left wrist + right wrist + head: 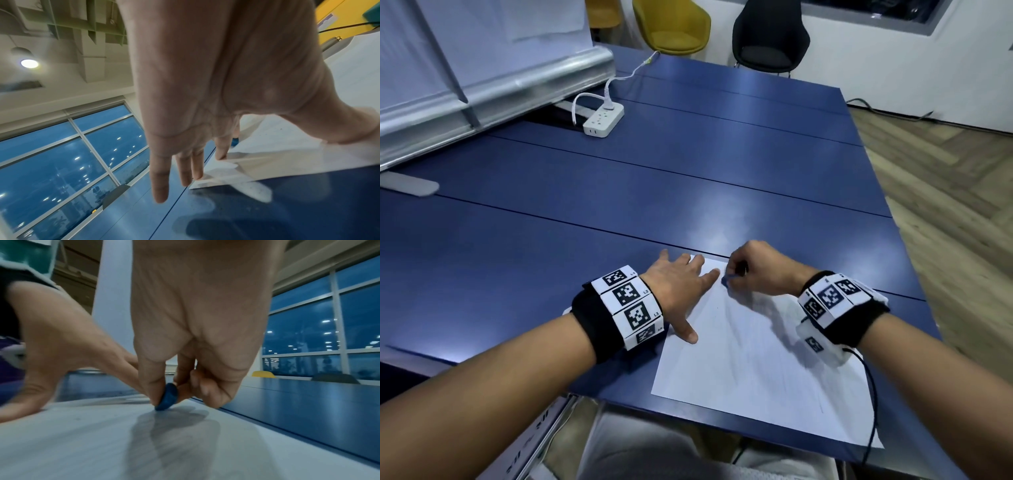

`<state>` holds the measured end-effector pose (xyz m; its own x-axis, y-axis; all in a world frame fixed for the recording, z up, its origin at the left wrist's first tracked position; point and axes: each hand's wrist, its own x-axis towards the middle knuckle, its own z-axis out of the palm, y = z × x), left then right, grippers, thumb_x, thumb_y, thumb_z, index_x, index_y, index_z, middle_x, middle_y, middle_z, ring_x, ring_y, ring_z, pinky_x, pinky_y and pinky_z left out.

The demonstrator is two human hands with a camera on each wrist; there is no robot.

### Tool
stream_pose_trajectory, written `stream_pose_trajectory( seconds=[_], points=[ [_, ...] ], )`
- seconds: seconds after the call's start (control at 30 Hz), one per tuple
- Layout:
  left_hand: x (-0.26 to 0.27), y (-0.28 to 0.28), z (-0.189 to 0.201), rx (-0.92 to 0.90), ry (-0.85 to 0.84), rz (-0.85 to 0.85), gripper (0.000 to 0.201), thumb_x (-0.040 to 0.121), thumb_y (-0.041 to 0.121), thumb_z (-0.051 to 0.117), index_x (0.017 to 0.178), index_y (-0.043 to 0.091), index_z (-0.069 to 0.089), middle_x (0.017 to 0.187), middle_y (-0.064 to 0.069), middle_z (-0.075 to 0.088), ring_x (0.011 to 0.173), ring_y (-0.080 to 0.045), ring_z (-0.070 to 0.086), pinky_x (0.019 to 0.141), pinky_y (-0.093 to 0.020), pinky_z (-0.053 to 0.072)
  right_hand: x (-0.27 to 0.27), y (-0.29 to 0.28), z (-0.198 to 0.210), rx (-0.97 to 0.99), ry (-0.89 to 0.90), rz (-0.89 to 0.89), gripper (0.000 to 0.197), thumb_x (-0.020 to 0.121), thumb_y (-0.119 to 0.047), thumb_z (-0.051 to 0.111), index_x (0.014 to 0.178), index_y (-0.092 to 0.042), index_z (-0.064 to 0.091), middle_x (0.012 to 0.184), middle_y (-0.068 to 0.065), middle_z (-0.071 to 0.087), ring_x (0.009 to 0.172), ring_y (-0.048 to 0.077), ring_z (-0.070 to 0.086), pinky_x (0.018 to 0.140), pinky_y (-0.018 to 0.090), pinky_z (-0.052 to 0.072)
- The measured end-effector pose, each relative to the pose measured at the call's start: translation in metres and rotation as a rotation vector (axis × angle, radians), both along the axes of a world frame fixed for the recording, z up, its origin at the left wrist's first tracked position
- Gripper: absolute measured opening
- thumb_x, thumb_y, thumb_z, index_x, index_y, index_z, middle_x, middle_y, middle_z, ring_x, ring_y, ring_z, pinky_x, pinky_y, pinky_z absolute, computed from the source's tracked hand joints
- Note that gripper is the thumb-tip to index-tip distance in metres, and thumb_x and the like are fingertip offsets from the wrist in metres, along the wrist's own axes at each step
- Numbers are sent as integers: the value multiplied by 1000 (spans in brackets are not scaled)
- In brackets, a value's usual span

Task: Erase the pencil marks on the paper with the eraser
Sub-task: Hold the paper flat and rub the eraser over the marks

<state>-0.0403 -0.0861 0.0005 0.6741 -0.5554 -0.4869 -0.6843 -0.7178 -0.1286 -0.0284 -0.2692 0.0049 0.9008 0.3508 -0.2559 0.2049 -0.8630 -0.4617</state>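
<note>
Presently, left to right. Left hand (681,291): fingers straight and spread, laid flat across the far left corner of the paper (753,363), thumb further down its left edge; holds nothing, serves as the hold-down. Risk, as a judgement: the pressure sits at one corner only, so a hard stroke toward the near edge could slide or buckle the loose remainder of the sheet. The near edge reaches the front of the table (619,192), where a shove might carry it over. Paper: single white sheet, lying flat and skewed on the blue table, faint grey pencil marks across the middle and toward the near right, too pale to trace in full. Risk: marks this light are easily missed, and rubbing may smear them instead of lifting them. Eraser (167,396): small, blue, rounded, stood on edge with its lower rim touching the paper near the far edge, just beside the left forefinger. Risk: on so narrow a contact it may roll out of the pinch or dig in and crease the sheet. Right hand (756,270): thumb and forefinger clamped on the eraser, other fingers curled under. Risk: the curled knuckles ride just beside the sheet's far right edge and could catch and fold it.
</note>
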Motion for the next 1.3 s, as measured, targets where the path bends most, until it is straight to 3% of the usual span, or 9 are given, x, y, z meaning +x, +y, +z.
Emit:
stream_pose_trajectory(
  seconds=[0.13, 0.3, 0.43, 0.57, 0.7, 0.83, 0.97, 1.13, 1.3],
  points=[
    [2, -1, 1, -27, 19, -9, 117, 68, 64, 78, 154, 18, 14, 141, -11, 33, 132, -28, 30, 107, -45, 29, -13, 3, 2, -35, 192, 134, 2, 78, -12, 73, 77, -14, 74, 63, -16, 67, 54, -8, 57, 56, 8, 40],
    [1, 0, 1, -58, 40, -4, 109, 66, 61, 81, 148, 17, 21, 134, -10, 35, 125, -27, 37, 95, -40, 35, -4, -2, -1, -23, -35, 3, 7, 80, -17, 74, 77, -12, 70, 79, 0, 71, 68, 12, 60, 65, 29, 51],
    [1, 1, 3, -65, 40, -4, 112, 67, 61, 80, 151, 20, 18, 133, -8, 35, 125, -26, 36, 96, -41, 36, -13, 4, 4, -68, 76, 142, 14, 77, -12, 75, 70, -17, 63, 70, -13, 65, 60, -4, 58, 55, 10, 42],
    [2, 1, 2, -56, 46, -10, 115, 68, 63, 78, 154, 22, 14, 137, -9, 34, 126, -26, 36, 96, -42, 36, -3, 2, 7, -90, -24, 64, 6, 79, -12, 72, 76, -9, 67, 76, -3, 67, 65, 7, 58, 62, 26, 49],
    [2, 1, 3, -65, 47, -1, 113, 68, 62, 79, 154, 24, 16, 132, -8, 36, 123, -26, 37, 95, -41, 38, -12, 8, 8, -98, 143, 192, 16, 77, -7, 75, 69, -15, 62, 77, -5, 71, 61, -5, 59, 55, 6, 43],
    [3, 2, 3, -76, 55, -9, 116, 68, 63, 79, 156, 29, 10, 131, -7, 34, 121, -24, 36, 89, -39, 36, -4, 2, 7, -76, 24, 70, 8, 79, -12, 72, 82, -5, 70, 86, 3, 75, 70, 8, 65, 66, 27, 55],
    [2, 0, 4, -72, 59, -2, 110, 67, 62, 80, 153, 31, 17, 130, -7, 35, 121, -24, 36, 93, -40, 40, -17, 9, 6, -92, 124, 187, 6, 76, -11, 75, 76, -10, 68, 69, -9, 65, 54, -5, 54, 52, 8, 40],
    [2, 1, 3, -74, 65, -1, 114, 68, 61, 80, 154, 31, 13, 130, -6, 34, 121, -23, 35, 81, -36, 37, -10, 5, 6, -43, 2, 73, 9, 80, -13, 72, 81, -5, 69, 80, 4, 71, 66, 13, 59, 61, 24, 46],
    [2, 0, 4, -72, 73, 13, 112, 67, 61, 81, 154, 31, 15, 132, -6, 32, 124, -24, 33, 83, -37, 41, -27, 11, 8, -76, 147, 236, 12, 76, -12, 77, 73, -16, 67, 65, -17, 61, 56, -6, 55, 52, 9, 40]
  ],
)
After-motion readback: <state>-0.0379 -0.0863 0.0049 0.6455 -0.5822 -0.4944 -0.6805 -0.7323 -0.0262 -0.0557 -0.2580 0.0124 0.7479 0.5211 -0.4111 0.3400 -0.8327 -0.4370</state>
